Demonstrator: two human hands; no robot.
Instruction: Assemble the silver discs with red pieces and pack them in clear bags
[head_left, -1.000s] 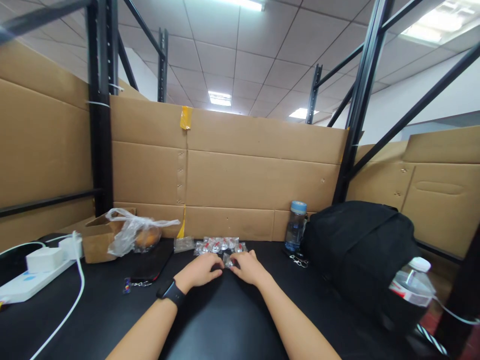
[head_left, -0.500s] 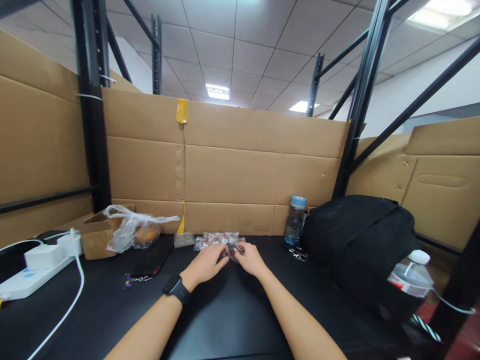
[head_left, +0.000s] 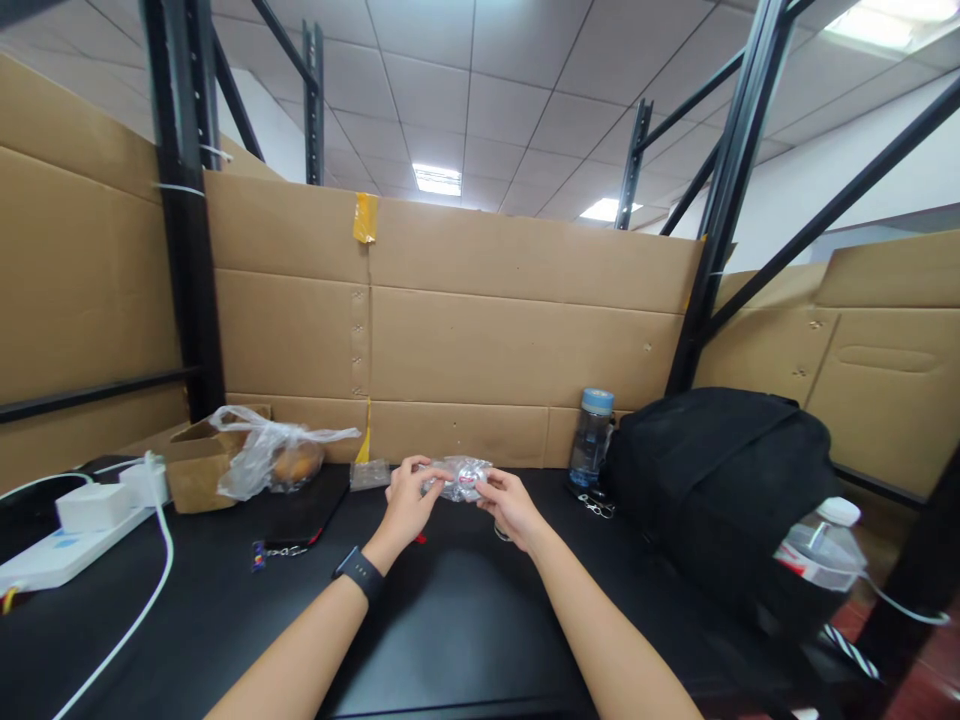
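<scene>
A crinkled clear plastic packet [head_left: 466, 472] with a small red mark is held up between my two hands, over the back of the black table. My left hand [head_left: 409, 500], with a dark watch on the wrist, pinches its left side. My right hand [head_left: 513, 505] grips its right edge between thumb and fingers. What is inside the packet is too small to make out. A small red thing [head_left: 421, 538] shows on the table beside my left hand. Below my right hand is a thin ring-shaped thing [head_left: 502, 534], partly covered by the fingers.
A flat clear packet [head_left: 370, 474] and a dark flat case [head_left: 307, 515] lie to the left, near a knotted plastic bag [head_left: 274, 465] and a white power strip [head_left: 82, 535]. A water bottle [head_left: 591, 440] and a black backpack [head_left: 720, 490] stand right. Cardboard [head_left: 480, 340] walls the back.
My hands have spread slightly and lifted the clear packet, which was lying lower at the back. The small red thing and the ring-shaped thing now show beneath them.
</scene>
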